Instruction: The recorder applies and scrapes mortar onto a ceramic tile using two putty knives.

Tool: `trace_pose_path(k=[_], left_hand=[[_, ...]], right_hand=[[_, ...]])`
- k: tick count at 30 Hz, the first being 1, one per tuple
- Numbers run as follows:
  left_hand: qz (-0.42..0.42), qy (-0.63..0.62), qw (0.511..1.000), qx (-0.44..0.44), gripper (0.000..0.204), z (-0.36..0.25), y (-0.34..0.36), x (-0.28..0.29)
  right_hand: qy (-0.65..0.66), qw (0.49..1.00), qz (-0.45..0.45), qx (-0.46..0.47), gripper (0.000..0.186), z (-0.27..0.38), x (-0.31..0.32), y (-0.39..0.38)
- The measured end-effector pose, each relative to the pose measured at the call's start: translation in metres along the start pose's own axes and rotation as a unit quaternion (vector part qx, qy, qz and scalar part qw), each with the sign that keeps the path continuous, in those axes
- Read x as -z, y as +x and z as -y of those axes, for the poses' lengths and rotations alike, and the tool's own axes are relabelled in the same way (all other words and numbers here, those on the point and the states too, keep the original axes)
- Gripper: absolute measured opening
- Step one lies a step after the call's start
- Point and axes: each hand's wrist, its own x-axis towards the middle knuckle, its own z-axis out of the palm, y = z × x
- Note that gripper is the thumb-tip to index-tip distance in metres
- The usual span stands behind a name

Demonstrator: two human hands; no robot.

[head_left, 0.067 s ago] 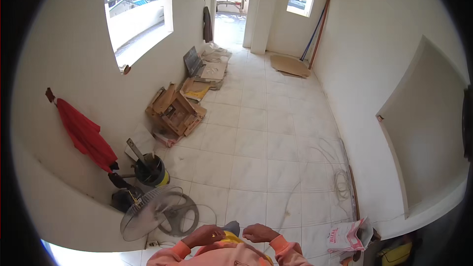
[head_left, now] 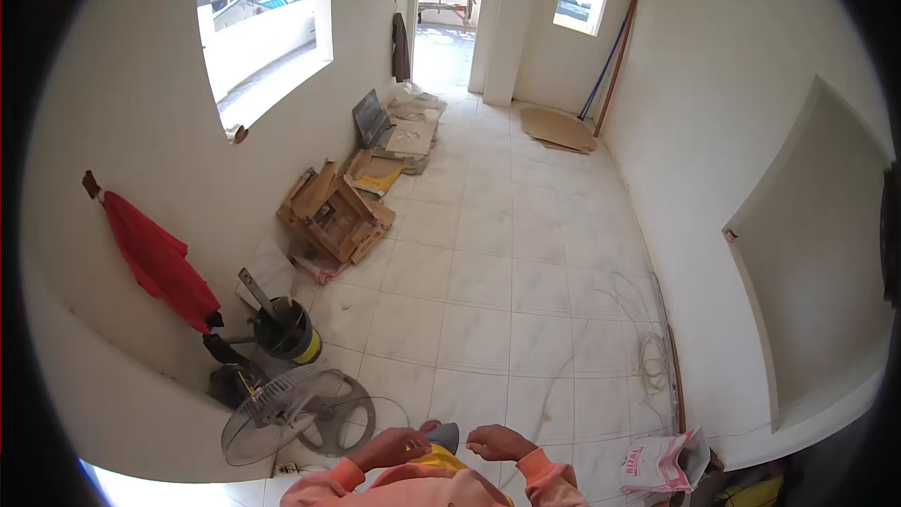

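Observation:
My left hand (head_left: 398, 447) is held in front of my body, its fingers loosely bent, and nothing shows in it. Apart from it, to the right, my right hand (head_left: 500, 443) is turned inward with half-curled fingers, also with nothing visible in it. Neither hand touches any object that I can see. Both come out of orange-pink sleeves (head_left: 554, 481). Between the hands, a grey shoe tip (head_left: 447, 436) shows below on the floor, beside yellow cloth (head_left: 436, 458) at my waist. The palms are hidden.
A stand fan (head_left: 272, 413) and a black bucket of tools (head_left: 289, 330) stand at the left, below a hanging red cloth (head_left: 160, 261). Farther along lies a broken wooden frame (head_left: 336, 216). At right are a coiled cable (head_left: 651, 359) and a white-and-red sack (head_left: 662, 462).
The view has shifted slightly. The grey shoe tip shows a little more to the right between my hands, which keep nearly the same pose.

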Motion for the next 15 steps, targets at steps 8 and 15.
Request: trace_pose_path(k=[8, 15], left_hand=[[0.001, 0.042, 0.989, -0.140, 0.020, -0.128, 0.268, 0.144], [-0.315, 0.116, 0.841, -0.424, 0.022, -0.352, 0.387, 0.356]], right_hand=[[-0.024, 0.937, -0.339, -0.082, 0.015, -0.098, 0.329, -0.042], [-0.139, 0.753, -0.638, -0.084, 0.016, -0.035, 0.616, -0.158]])
